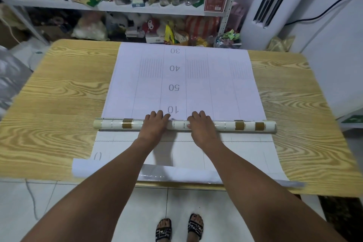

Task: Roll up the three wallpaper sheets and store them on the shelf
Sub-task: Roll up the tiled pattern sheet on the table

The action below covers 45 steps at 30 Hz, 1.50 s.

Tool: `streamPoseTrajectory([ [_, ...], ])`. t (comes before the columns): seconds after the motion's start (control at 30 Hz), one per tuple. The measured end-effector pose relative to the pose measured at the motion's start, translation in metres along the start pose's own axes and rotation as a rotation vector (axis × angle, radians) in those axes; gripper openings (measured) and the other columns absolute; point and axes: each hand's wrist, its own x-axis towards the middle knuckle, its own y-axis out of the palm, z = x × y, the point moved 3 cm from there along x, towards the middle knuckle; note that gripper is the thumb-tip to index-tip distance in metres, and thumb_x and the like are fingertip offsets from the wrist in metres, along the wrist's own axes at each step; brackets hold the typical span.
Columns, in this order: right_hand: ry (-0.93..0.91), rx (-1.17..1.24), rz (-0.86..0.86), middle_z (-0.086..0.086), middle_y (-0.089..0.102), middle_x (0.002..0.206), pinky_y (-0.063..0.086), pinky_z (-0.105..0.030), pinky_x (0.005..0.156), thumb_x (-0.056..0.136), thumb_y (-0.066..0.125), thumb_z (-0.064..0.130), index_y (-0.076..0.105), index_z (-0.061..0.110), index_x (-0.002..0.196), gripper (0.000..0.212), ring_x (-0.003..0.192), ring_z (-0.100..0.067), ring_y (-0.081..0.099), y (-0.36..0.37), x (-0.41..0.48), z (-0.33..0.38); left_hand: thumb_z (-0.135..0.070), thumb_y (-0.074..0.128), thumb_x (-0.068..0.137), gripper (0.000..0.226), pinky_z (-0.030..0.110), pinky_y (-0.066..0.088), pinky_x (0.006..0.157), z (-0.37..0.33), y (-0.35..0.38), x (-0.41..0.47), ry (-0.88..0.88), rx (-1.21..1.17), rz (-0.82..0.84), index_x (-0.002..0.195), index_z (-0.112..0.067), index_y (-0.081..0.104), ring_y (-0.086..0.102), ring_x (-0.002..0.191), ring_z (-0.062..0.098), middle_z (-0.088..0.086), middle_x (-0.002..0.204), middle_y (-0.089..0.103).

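- Roll [245,126] lies crosswise on the table [59,94], long axis left to right; the flat sheet [206,84] runs from it straight away toward the shelf [117,7].
- Left hand [155,125] and right hand [200,126] sit side by side at mid-roll, fingers curled over its top, gripping it; both ends are unheld.
- Rolling forward probably needs even pressure; otherwise the ends may skew.
- Second sheet [186,153] lies flat on the near side.

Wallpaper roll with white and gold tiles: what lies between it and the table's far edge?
Head view: only the unrolled white backing sheet, printed with lines and numbers, flat on the wood-grain table beyond the white-and-gold tiled roll.
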Motion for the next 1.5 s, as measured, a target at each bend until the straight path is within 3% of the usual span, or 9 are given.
streamPoseTrajectory([
  [0.17, -0.038, -0.017, 0.024, -0.01, 0.054, 0.117, 0.039, -0.033, 0.088, 0.098, 0.049, 0.027, 0.044, 0.006, 0.13, 0.039, 0.109, -0.027, 0.047, 0.0, -0.002, 0.001, 0.0, 0.052, 0.088, 0.051, 0.033, 0.035, 0.092, 0.001, -0.002, 0.001, 0.01, -0.05, 0.007, 0.133, -0.015, 0.036, 0.046, 0.113, 0.028, 0.006, 0.124, 0.05],
  [0.3, 0.036, 0.022, 0.001, -0.009, 0.061, 0.075, 0.047, -0.033, 0.062, 0.059, 0.089, 0.032, 0.062, 0.003, 0.09, 0.051, 0.068, -0.027, 0.059, 0.004, -0.006, 0.007, -0.002, 0.049, 0.089, 0.044, 0.032, 0.036, 0.091, 0.002, 0.0, 0.0, 0.025, -0.067, 0.008, 0.13, -0.013, 0.036, 0.049, 0.11, 0.027, 0.006, 0.119, 0.054],
  [0.53, 0.066, -0.067, -0.034, -0.002, 0.057, 0.103, 0.041, -0.033, 0.074, 0.085, 0.068, 0.02, 0.063, 0.013, 0.101, 0.018, 0.098, -0.025, 0.053, -0.005, -0.003, 0.011, -0.008, 0.055, 0.088, 0.031, 0.035, 0.035, 0.096, 0.0, 0.002, -0.016, 0.045, -0.09, -0.051, 0.119, -0.01, 0.05, 0.049, 0.108, 0.03, 0.01, 0.116, 0.052],
  [0.67, 0.078, -0.032, -0.027, 0.002, 0.06, 0.078, 0.043, -0.029, 0.058, 0.058, 0.087, 0.016, 0.067, 0.018, 0.075, 0.026, 0.075, -0.02, 0.058, 0.0, -0.006, 0.008, -0.023, 0.089, 0.046, 0.049, 0.031, 0.049, 0.067, 0.001, 0.004, -0.014, 0.002, 0.065, -0.077, 0.088, -0.019, 0.064, 0.059, 0.076, 0.025, 0.006, 0.088, 0.06],
  [0.8, 0.023, 0.008, -0.086, -0.003, 0.063, 0.096, 0.044, -0.034, 0.072, 0.085, 0.068, 0.018, 0.065, 0.013, 0.102, 0.018, 0.093, -0.025, 0.057, 0.001, -0.007, 0.008, -0.023, 0.088, 0.044, 0.049, 0.03, 0.041, 0.06, 0.0, -0.004, -0.015, -0.043, 0.106, -0.046, 0.087, -0.024, 0.064, 0.055, 0.074, 0.023, 0.001, 0.082, 0.055],
  [0.9, -0.028, 0.012, -0.068, -0.005, 0.058, 0.114, 0.039, -0.035, 0.082, 0.1, 0.044, 0.022, 0.049, 0.012, 0.126, 0.029, 0.109, -0.027, 0.049, 0.007, -0.006, 0.007, -0.01, 0.064, 0.08, 0.044, 0.033, 0.038, 0.08, -0.002, -0.003, -0.015, -0.031, 0.05, -0.021, 0.121, -0.019, 0.05, 0.049, 0.104, 0.027, 0.005, 0.111, 0.052],
  [1.03, -0.016, 0.028, -0.111, -0.006, 0.064, 0.087, 0.041, -0.034, 0.065, 0.09, 0.064, 0.027, 0.059, 0.008, 0.104, 0.024, 0.087, -0.027, 0.058, 0.003, -0.007, 0.003, -0.007, 0.048, 0.089, 0.047, 0.033, 0.035, 0.09, 0.003, -0.003, -0.012, -0.039, -0.075, -0.013, 0.133, -0.017, 0.036, 0.043, 0.116, 0.025, 0.003, 0.123, 0.05],
  [1.27, -0.029, 0.108, -0.046, 0.0, 0.051, 0.122, 0.036, -0.033, 0.087, 0.089, 0.061, 0.034, 0.054, 0.018, 0.125, 0.04, 0.109, -0.024, 0.044, 0.01, -0.012, -0.004, -0.009, 0.046, 0.092, 0.03, 0.026, 0.029, 0.074, 0.012, -0.005, -0.013, 0.007, -0.166, 0.041, 0.121, -0.018, 0.046, 0.046, 0.106, 0.025, 0.006, 0.11, 0.055],
  [1.5, -0.021, 0.14, -0.021, -0.003, 0.054, 0.125, 0.036, -0.033, 0.094, 0.096, 0.054, 0.026, 0.045, 0.016, 0.136, 0.043, 0.109, -0.028, 0.047, 0.009, -0.011, -0.004, -0.016, 0.052, 0.093, 0.036, 0.032, 0.027, 0.104, 0.011, -0.002, -0.016, 0.006, -0.075, 0.0, 0.129, -0.019, 0.047, 0.036, 0.124, 0.027, 0.007, 0.135, 0.04],
])
